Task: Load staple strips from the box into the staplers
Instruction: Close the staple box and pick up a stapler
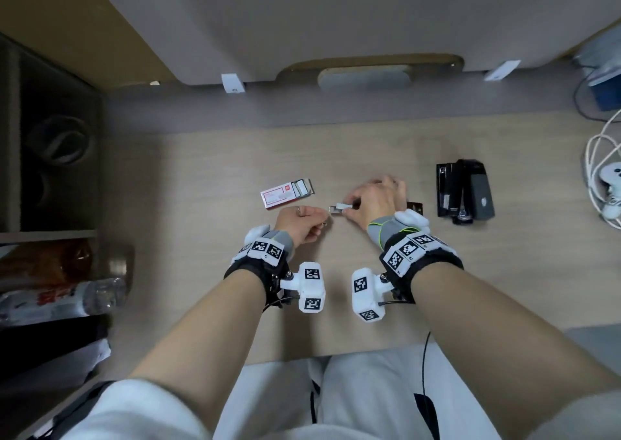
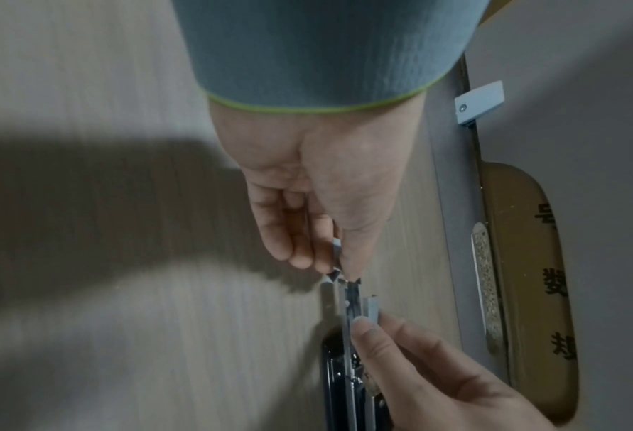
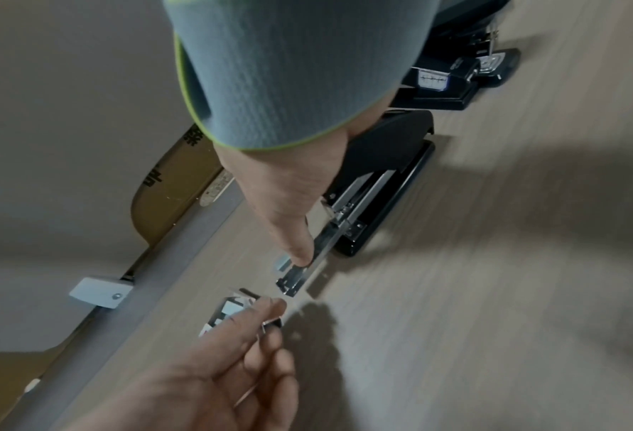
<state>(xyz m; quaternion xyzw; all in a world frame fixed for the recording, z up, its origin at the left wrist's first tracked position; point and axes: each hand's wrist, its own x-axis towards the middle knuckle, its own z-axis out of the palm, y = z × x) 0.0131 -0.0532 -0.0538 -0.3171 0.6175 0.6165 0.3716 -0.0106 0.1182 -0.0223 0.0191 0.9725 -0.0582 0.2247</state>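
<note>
A pale wood-grain desk top (image 1: 208, 157) is seen from above, with a grey padded panel (image 1: 302, 19) standing along its far edge. Two black staplers (image 1: 465, 192) are laid side by side on the right part of the desk, well apart from the hands. A third black stapler (image 3: 381, 180) is set under the right hand (image 1: 374, 204), its lid raised and its silver metal magazine rail (image 3: 307, 268) exposed and pointing toward the left hand (image 1: 300, 224). A small red-and-white cardboard staple box (image 1: 280, 198) is lying left of centre, its inner tray (image 1: 304, 189) slid partly out at the right end, with silver strips visible inside.

The rail is pinched near its front end by the right thumb (image 3: 294, 236) and fingers, which are curled round it. A short silver staple strip (image 2: 373, 306) is held between the left thumb and forefinger (image 2: 368, 329), just beside the rail's open tip; whether strip and rail touch cannot be told through the blur. The remaining left fingers are loosely curled.

Grey wrist sleeves edged in green (image 3: 270, 73) and white marker-tagged camera mounts (image 1: 309, 286) are worn on both forearms. A coil of white cable (image 1: 601, 170) is lying at the desk's far right edge.
</note>
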